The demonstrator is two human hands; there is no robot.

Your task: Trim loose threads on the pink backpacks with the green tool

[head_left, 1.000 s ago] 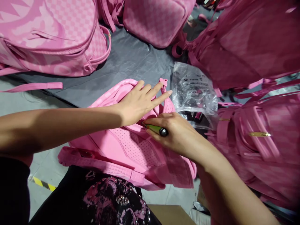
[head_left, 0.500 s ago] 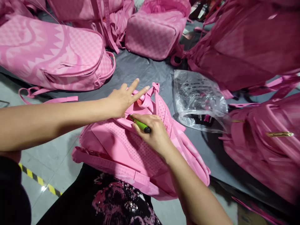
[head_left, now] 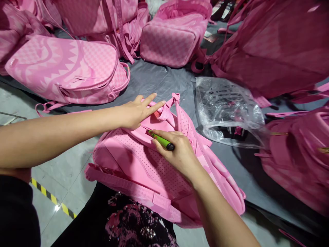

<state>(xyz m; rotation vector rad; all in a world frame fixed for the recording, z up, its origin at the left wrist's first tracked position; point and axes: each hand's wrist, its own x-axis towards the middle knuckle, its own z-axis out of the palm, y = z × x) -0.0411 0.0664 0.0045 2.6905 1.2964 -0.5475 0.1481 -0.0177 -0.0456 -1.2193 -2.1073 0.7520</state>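
Observation:
A pink backpack point(head_left: 133, 164) lies with its dotted, padded back panel upward, partly over my lap and partly on the grey-covered surface. My left hand point(head_left: 136, 110) rests on its upper part beside the bunched straps, fingers spread. Held in my right hand point(head_left: 180, 147) is a green pen-like tool point(head_left: 164, 141) with a black rear end. The tool's front end points at a pink fold near the top of the back panel; whether it touches the fabric I cannot tell. A knotted pink strap point(head_left: 175, 97) stands up just beyond my hands.
A clear plastic bag point(head_left: 218, 92) with dark items inside lies to the right on the grey cover point(head_left: 164, 80). Pink backpacks surround it: a patterned one point(head_left: 84, 58) at left, a checkered one point(head_left: 167, 43) behind, and others point(head_left: 303, 161) at right. Yellow-black tape point(head_left: 48, 193) marks the floor.
The whole view has shifted, so everything sits a little further right and lower. My left hand stays spread on the backpack, and my right hand keeps its hold on the green tool.

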